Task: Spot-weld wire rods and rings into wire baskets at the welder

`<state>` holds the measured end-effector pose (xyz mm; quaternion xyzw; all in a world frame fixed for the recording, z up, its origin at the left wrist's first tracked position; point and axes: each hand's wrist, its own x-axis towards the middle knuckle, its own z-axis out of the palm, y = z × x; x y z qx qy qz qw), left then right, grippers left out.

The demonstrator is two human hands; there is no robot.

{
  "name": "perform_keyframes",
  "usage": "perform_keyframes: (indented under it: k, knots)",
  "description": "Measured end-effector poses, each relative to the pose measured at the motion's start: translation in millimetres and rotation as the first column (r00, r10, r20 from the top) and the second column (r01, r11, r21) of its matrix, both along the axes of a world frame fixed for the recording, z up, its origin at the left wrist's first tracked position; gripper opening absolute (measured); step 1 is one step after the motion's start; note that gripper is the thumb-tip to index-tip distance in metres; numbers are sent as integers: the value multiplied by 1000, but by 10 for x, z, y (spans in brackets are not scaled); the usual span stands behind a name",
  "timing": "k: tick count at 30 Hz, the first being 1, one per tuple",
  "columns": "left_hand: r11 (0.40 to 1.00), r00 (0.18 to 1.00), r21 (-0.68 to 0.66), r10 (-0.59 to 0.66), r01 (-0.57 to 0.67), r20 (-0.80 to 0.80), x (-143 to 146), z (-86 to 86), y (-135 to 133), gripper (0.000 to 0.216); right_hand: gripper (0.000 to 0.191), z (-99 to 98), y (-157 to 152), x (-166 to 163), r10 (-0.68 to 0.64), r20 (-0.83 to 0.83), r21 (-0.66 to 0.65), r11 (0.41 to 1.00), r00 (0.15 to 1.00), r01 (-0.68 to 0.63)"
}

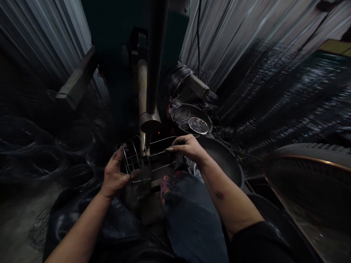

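Observation:
A thin wire frame [135,155] of bent hoops and straight rods spans the space between my two hands. My left hand [116,170] grips its left end, thumb and fingers on the outer wires. On the other side my right hand [189,148] is closed with fingertips pinched at the frame's right end; the exact contact there is dim. Between the hands, the frame's wires meet the pointed tip [147,146] of a machine's upper metal rod. A pale lower metal bar [142,84] runs behind that rod.
A coil of wire [179,82] hangs beyond my right hand. Below it, a round tub [178,128] holds round wire pieces and a shiny dish of small bits [198,125]. A large dark basin [225,160] stands beside my leg. Wire coils [30,160] lie left; stacked wire mesh fills the right.

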<state>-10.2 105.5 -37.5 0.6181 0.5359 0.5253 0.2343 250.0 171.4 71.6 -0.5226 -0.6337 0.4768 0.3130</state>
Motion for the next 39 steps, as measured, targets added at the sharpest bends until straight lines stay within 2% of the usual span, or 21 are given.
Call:
perform_keyframes:
  k: [4, 10, 18, 28, 39]
  knots:
    - [999, 999, 47, 6, -4, -52, -55, -20, 12, 93, 31, -33, 22, -59, 28, -54, -11, 1000, 998, -29]
    - [997, 999, 72, 3, 0, -43, -70, -60, 42, 94, 30, -60, 57, -86, 38, -35, 28, 999, 999, -37]
    - [1000, 999, 9, 26, -26, -24, -66, -53, 97, 94, 33, -76, 113, -73, 39, -19, 56, 998, 999, -38]
    - [996, 985, -93, 17, -1, 172, 51, 92, 145, 97, 35, -119, 217, -33, 43, -3, 120, 992, 999, -42]
    - [989, 961, -144, 24, 17, 277, 75, 88, 206, 97, 36, -117, 311, -38, 37, -10, 97, 995, 999, -36]
